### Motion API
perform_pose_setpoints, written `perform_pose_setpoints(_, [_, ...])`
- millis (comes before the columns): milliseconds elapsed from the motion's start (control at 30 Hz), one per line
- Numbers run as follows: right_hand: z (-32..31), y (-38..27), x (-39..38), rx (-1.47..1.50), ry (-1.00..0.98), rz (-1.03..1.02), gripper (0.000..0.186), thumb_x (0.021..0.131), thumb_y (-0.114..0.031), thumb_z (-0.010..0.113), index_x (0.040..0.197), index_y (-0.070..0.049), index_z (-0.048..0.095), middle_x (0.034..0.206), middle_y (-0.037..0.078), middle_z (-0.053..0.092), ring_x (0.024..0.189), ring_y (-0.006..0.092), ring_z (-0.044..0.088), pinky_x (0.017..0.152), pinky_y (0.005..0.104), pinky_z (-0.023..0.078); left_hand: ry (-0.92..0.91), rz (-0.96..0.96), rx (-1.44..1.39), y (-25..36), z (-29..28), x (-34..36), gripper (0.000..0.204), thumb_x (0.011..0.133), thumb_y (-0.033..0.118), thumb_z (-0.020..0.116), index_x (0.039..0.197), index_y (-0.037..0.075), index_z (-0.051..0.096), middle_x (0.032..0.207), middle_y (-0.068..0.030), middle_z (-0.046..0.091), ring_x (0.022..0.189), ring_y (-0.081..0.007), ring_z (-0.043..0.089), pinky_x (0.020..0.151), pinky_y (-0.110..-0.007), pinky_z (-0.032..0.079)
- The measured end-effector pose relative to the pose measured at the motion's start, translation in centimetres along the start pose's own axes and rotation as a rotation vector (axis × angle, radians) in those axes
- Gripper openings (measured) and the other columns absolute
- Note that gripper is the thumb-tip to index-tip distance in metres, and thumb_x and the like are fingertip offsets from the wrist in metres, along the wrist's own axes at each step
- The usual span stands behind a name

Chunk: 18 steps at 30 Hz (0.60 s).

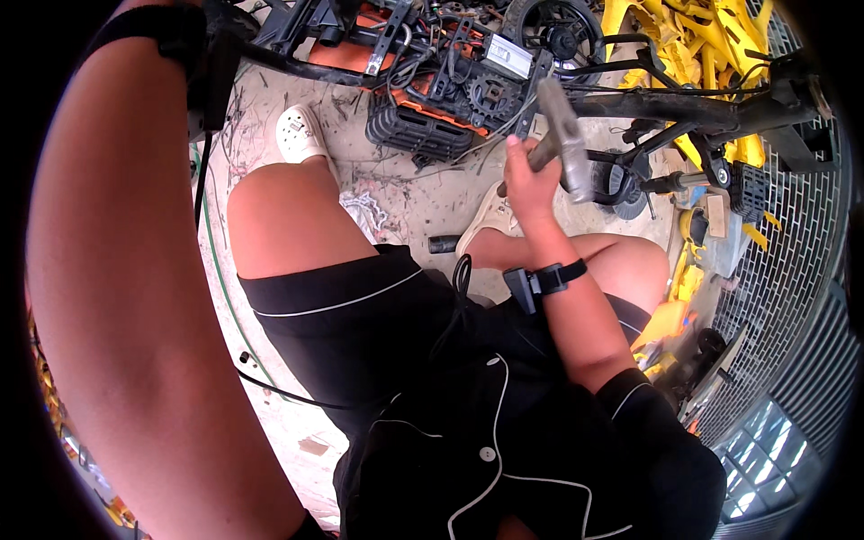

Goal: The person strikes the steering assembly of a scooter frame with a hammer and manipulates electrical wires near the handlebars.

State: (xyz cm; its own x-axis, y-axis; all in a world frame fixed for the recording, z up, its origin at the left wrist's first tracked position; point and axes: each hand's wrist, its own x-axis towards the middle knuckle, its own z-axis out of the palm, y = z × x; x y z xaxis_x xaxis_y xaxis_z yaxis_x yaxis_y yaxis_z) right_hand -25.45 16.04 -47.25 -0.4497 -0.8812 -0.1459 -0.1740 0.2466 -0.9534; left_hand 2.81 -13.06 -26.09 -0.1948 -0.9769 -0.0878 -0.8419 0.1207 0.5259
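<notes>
My right hand [531, 184] is closed around the handle of a metal hammer [569, 144], its head raised and slightly blurred below the black frame [670, 106] of a stripped machine. Behind the hammer lie a toothed black plate [490, 97], cables and a silver box [507, 56] among orange and black parts. My left forearm [126, 270] reaches up along the left side; a black strap [135, 25] is at its wrist, and the hand is out of view.
My legs and light clogs [301, 135] are on the littered floor [256, 135]. A black wheel [549, 31], yellow panels [720, 45], a finned ribbed part [414, 130] and a brick-patterned wall [792, 270] surround me. A green hose [216, 270] runs at left.
</notes>
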Motion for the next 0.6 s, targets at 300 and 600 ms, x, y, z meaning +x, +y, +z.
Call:
perform_pose_setpoints(300, [0.3, 10.4, -2.1, -0.256, -0.051, 0.513, 0.027, 0.086, -0.026, 0.066, 0.084, 0.001, 0.066, 0.058, 0.004, 0.054, 0.045, 0.0145, 0.049, 0.044, 0.0333, 0.039, 0.015, 0.014, -0.017, -0.2, -0.3, 0.1, 0.038, 0.078, 0.033, 0.069, 0.087, -0.004, 0.072, 0.08, -0.0111, 0.07, 0.069, -0.02, 0.064, 0.064, -0.033, 0.051])
perform_pose_setpoints(600, [0.4, 9.7, -1.7, -0.45, -0.078, 0.466, 0.035, 0.083, -0.028, 0.063, 0.082, 0.006, 0.065, 0.065, 0.015, 0.063, 0.06, 0.0265, 0.06, 0.06, 0.0408, 0.046, 0.094, -0.018, 0.104, -0.1, -0.1, -0.2, 0.044, 0.078, 0.035, 0.07, 0.095, -0.005, 0.072, 0.084, -0.0144, 0.069, 0.073, -0.0242, 0.065, 0.067, -0.037, 0.051])
